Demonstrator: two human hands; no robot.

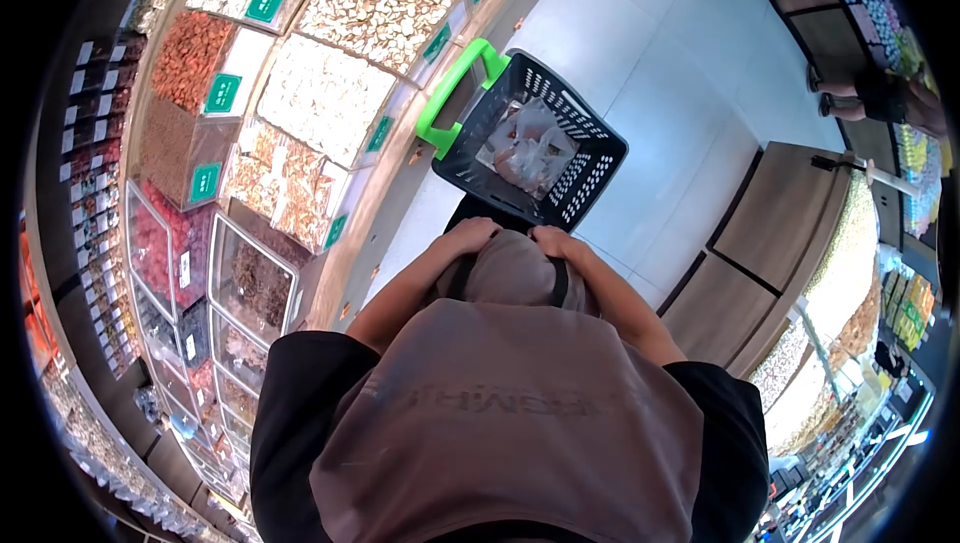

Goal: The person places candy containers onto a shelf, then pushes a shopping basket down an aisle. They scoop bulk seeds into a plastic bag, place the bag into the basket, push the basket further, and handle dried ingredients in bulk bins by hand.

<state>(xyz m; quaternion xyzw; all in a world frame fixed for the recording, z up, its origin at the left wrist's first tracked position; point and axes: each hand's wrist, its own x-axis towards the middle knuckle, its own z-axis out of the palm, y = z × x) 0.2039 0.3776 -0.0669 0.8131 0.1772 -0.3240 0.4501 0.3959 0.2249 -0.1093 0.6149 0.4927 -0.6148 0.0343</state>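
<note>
My left hand (472, 234) and my right hand (549, 241) are close in front of my body, on either side of the brown-grey apron (515, 268). Both look closed, with fingers curled inward at a dark thing just past the apron; what they hold is hidden. Beyond them stands a black basket (590, 148) with a raised green handle (440, 108) on its left side. Clear plastic bags (535, 148) lie inside it. Neither hand touches the visible part of the basket.
Along the left runs a wooden-edged counter (395, 218) with bins of dried goods and green labels. Lidded bins (255, 263) stand nearer. A wooden display stand (765, 243) is at the right on the tiled floor (640, 73). Another person's legs (845, 103) show at the upper right.
</note>
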